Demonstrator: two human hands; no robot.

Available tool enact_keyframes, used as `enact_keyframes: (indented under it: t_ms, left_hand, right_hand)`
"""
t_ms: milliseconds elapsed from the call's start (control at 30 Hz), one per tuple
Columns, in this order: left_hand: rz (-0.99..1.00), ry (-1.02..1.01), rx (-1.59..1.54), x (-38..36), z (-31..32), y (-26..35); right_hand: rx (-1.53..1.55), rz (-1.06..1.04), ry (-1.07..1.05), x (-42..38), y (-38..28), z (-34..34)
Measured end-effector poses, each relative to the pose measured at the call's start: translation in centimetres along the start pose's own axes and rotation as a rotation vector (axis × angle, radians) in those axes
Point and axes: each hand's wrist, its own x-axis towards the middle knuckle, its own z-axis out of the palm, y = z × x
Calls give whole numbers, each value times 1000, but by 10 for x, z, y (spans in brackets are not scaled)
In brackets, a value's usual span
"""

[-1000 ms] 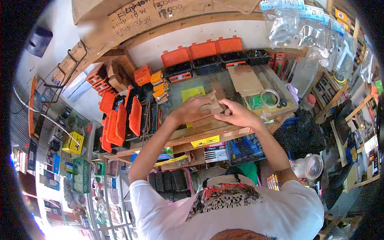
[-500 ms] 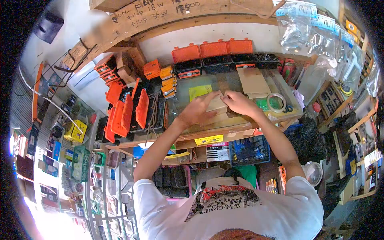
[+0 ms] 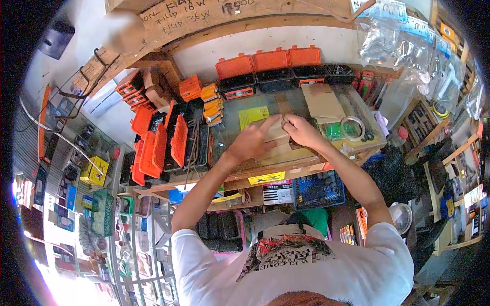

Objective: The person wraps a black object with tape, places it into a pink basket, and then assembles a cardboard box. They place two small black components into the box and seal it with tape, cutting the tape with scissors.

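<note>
A small piece of tan cardboard [image 3: 277, 134] is between my two hands, just above the glass-topped counter [image 3: 232, 160]. My left hand [image 3: 251, 142] grips its left side, with the index finger reaching along the top towards the other hand. The fingers of my right hand [image 3: 304, 133] are closed in a pinch at its upper right edge. Both hands nearly meet at that edge, and they hide much of the piece. A yellow card [image 3: 252, 117] lies behind my left hand. Flat cardboard sheets [image 3: 323, 103] and a roll of tape [image 3: 352, 128] lie to the right.
Black boxes with raised orange lids [image 3: 271, 59] line the counter's back. More open orange-lidded boxes [image 3: 151, 149] stand at the left, beside stacked small orange-and-white boxes [image 3: 212, 104]. A blue basket [image 3: 319, 191] sits on the shelf below. Plastic packets [image 3: 380, 41] hang at upper right.
The fingers of my left hand have shifted slightly on the cardboard, and my right hand stays pinched at its edge. The whole view has tilted a little.
</note>
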Motion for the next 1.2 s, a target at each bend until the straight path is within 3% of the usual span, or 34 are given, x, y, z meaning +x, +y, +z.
enact_keyframes:
  t_ms: [67, 167, 267, 400, 433, 567, 700, 800, 867, 1033, 1133, 1200]
  left_hand:
    - [-45, -36, -14, -1, -7, 8]
    - [177, 89, -51, 2, 3, -11]
    - [234, 115, 163, 7, 11, -33]
    - [85, 96, 256, 12, 23, -53]
    - [52, 74, 365, 16, 30, -60]
    - [-134, -42, 466, 34, 30, -66]
    - [-316, 9, 483, 50, 35, -70]
    - [-535, -37, 375, 53, -11, -12]
    - [-602, -21, 441, 55, -16, -3]
    - [-579, 148, 478, 49, -26, -7]
    - [-559, 236, 524, 45, -34, -5]
    - [-517, 253, 515, 39, -37, 1]
  right_hand:
    - [54, -42, 24, 0, -1, 1]
    - [17, -59, 21, 1, -1, -4]
    - [110, 47, 60, -3, -7, -15]
    - [255, 64, 93, -35, -22, -36]
    - [170, 42, 97, -43, -23, -38]
    - [87, 102, -109, -76, -56, -51]
    - [-42, 16, 219, -93, -33, -78]
    - [-412, 68, 405, -112, -13, -112]
    - [-416, 74, 431, -125, 7, -128]
    - [-382, 229, 330, -150, 23, -144]
    - [-610, 32, 245, -156, 37, -148]
    - [-633, 43, 275, -158, 49, -144]
